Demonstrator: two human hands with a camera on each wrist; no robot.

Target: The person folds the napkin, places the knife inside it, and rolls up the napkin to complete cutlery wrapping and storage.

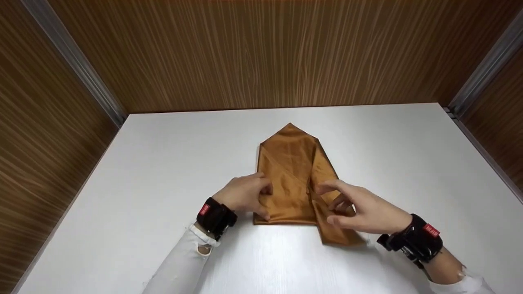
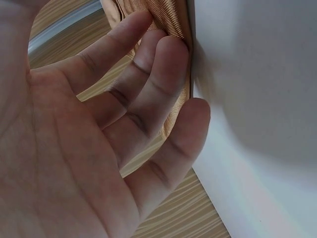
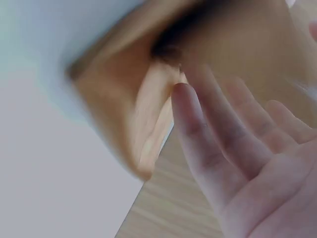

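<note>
Nearest: white sleeves and black wrist straps [image 1: 215,217], then both hands on the folded orange-brown satin cloth [image 1: 291,163] lying mid white desk [image 1: 408,155]. Left hand [image 1: 244,195] rests on the cloth's left edge, grip loosely spread, fingertips [image 2: 171,49] touching the fabric, thumb at the near-left corner; right hand [image 1: 359,210] sits over the diagonal flap at the cloth's near-right, grip spread with fingers [image 3: 195,129] straight, and whether it pinches the flap I cannot tell. Cloth's pointed tip faces away toward the wood-grain back wall [image 1: 261,53].
</note>
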